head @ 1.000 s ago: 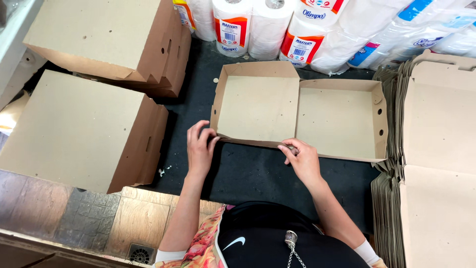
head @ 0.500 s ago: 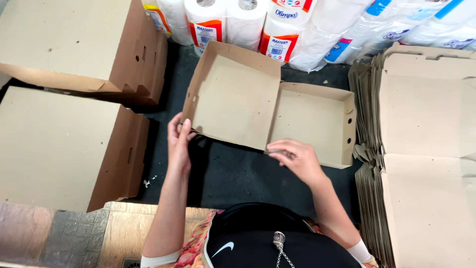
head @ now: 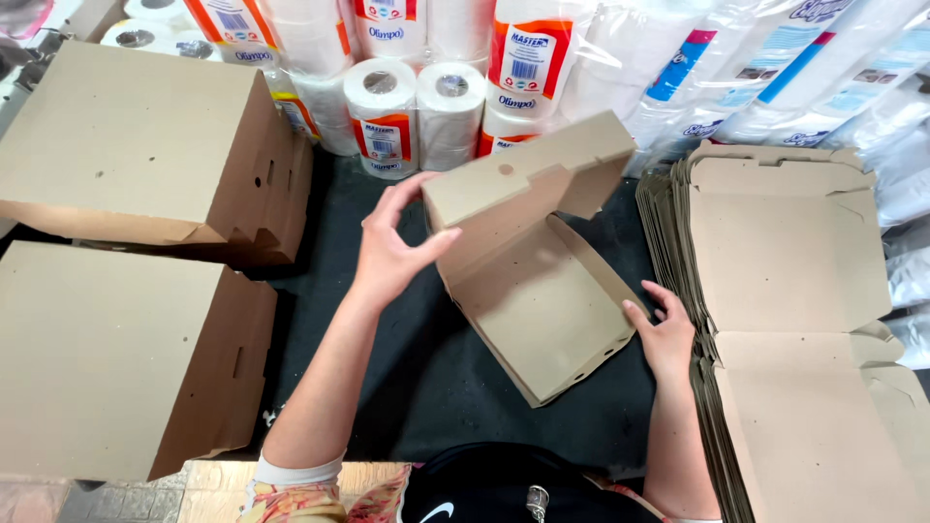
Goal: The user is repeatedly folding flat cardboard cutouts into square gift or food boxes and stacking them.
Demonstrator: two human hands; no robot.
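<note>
- We saw the cardboard box (head: 542, 300) on the dark tabletop (head: 426, 387), half folded — its lid raised and tilted toward the paper rolls (head: 417, 107).
- Its long axis ran diagonally, from the upper right down to the lower left.
- The left hand (head: 392, 252) pinched the lid's left corner, thumb against cardboard, fingers spread.
- The right hand (head: 664, 334) pressed the tray's right wall, fingers loosely curled against it.
- Flat blanks (head: 794, 320) lay stacked just right; piles of folded boxes (head: 126, 252) stood left.
</note>
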